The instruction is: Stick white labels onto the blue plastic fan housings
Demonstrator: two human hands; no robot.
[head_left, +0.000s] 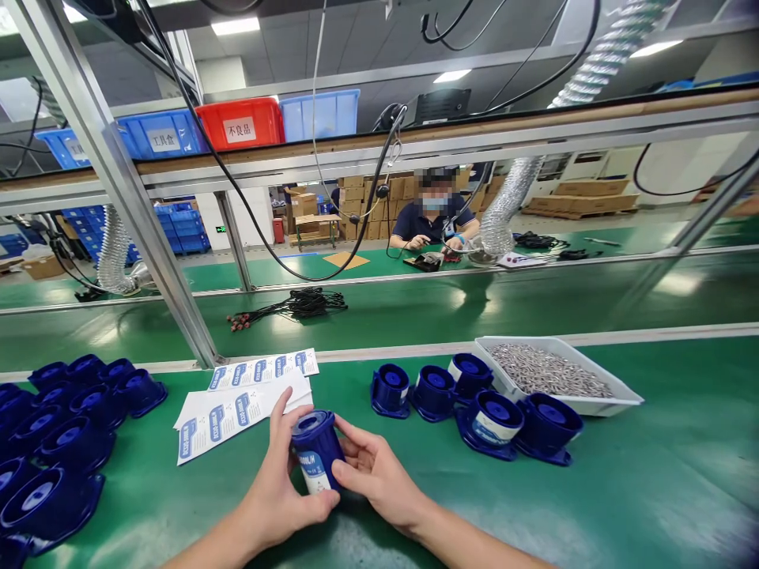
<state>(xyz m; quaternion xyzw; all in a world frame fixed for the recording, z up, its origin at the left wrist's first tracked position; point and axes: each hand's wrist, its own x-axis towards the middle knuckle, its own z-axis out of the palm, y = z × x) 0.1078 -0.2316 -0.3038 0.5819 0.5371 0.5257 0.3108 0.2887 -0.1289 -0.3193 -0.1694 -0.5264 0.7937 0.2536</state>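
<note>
Between both hands, a dark blue plastic pump housing (323,450) is held above the green bench, tilted toward me. It carries a blue and white label on its side. My left hand (285,474) grips it from the left, thumb low on the label and fingers up along the far side. My right hand (379,474) closes on its right side, thumb at the label's edge. Just behind the hands lie sheets of printed labels (228,419). To the right stand several similar blue housings (436,387), some with labels on them.
Many blue housings (74,435) crowd the bench's left side. A white tray (617,405) full of small metal parts stands at the right. Behind are a metal frame post (118,182), a bundle of black cables (308,304), a hanging cable and a seated co-worker (436,213).
</note>
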